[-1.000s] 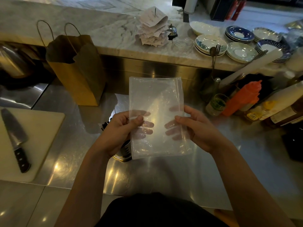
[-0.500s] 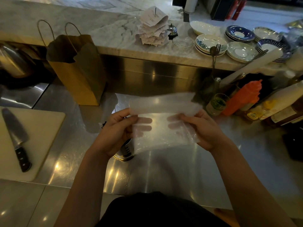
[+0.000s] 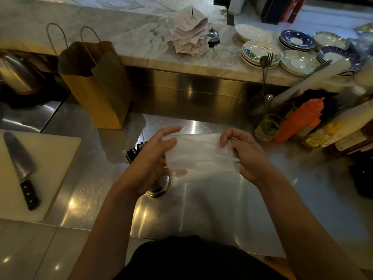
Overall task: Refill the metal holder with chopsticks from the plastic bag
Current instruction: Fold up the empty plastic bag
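Clear, crinkled plastic bag (image 3: 201, 156) is folded over and stretched between both hands above the stainless steel desk (image 3: 212, 209). The left hand (image 3: 150, 160) has its grip grasping the bag's left edge, thumb over the film and fingertips showing faintly through it; the right hand (image 3: 245, 153) has its grip pinched on the bunched right edge. The bag looks empty, though glare makes that hard to confirm. The perforated metal holder (image 3: 159, 185) stands on the desk just under the left hand, mostly hidden by the wrist, with the dark chopsticks (image 3: 134, 151) poking out past the palm. No writing is readable: the stack of paper receipts on a spike (image 3: 189, 33) is too blurred, and the yellow-labelled bottle (image 3: 316, 138) at right shows only a barcode-like patch. The black-handled kitchen knife (image 3: 21, 168) lies on the pale cutting board (image 3: 54, 168), whose left side is cut off by the frame.
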Demonstrator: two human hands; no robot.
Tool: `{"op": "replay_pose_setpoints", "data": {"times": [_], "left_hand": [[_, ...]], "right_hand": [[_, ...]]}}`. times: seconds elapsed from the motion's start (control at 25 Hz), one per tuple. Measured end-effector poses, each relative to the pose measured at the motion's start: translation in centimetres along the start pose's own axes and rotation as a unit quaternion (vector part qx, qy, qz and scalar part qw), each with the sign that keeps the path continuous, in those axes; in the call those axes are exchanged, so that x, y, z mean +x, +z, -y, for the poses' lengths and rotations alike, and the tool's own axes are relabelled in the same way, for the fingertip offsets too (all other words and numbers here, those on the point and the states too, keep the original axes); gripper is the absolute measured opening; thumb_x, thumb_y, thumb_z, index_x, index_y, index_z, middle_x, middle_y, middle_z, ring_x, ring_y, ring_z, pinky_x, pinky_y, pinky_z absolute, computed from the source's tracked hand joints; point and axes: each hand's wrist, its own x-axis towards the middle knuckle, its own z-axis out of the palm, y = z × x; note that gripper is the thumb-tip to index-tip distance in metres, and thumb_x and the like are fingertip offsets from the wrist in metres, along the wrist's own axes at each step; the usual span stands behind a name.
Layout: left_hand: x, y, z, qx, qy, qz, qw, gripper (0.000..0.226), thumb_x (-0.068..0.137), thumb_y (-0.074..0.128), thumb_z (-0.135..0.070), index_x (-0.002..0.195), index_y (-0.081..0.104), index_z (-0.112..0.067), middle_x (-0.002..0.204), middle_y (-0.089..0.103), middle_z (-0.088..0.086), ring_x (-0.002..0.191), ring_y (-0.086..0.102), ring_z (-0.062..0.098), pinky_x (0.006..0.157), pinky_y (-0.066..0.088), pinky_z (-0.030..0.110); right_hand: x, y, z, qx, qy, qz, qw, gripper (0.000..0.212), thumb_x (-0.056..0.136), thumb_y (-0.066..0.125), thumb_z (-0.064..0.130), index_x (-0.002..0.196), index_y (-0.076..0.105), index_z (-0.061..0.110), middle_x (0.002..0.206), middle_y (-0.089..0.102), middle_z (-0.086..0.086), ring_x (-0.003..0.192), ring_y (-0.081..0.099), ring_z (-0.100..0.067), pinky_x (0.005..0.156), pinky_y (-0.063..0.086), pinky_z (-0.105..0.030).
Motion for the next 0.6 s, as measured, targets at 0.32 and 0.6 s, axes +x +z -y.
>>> {"op": "replay_pose_setpoints", "data": {"times": [0.32, 0.6], "left_hand": [[0.1, -0.1, 0.8, 0.1, 0.025, -0.047, 0.994, 0.072, 0.075, 0.075, -0.016, 0.136, 0.045, -0.038, 0.107, 0.07, 0.006, 0.095, 0.072, 0.022, 0.086, 0.058, 0.044], [0.3, 0.3, 1.6, 0.071, 0.048, -0.07, 0.994, 0.064, 0.077, 0.073, -0.012, 0.133, 0.049, -0.026, 0.093, 0.075, -0.007, 0.09, 0.073, 0.014, 0.078, 0.06, 0.035]], "right_hand": [[-0.9, 0.7, 0.1, 0.016, 0.04, -0.019, 0.999, 0.031, 0.093, 0.048, 0.046, 0.12, 0.06, 0.034, 0.124, 0.06, 0.0, 0.108, 0.063, -0.024, 0.085, 0.057, -0.049], [-1.2, 0.3, -0.1, -0.031, 0.032, 0.034, 0.998, 0.067, 0.068, 0.077, 0.017, 0.129, 0.05, 0.019, 0.117, 0.066, -0.013, 0.1, 0.069, -0.031, 0.082, 0.058, -0.05]]}}
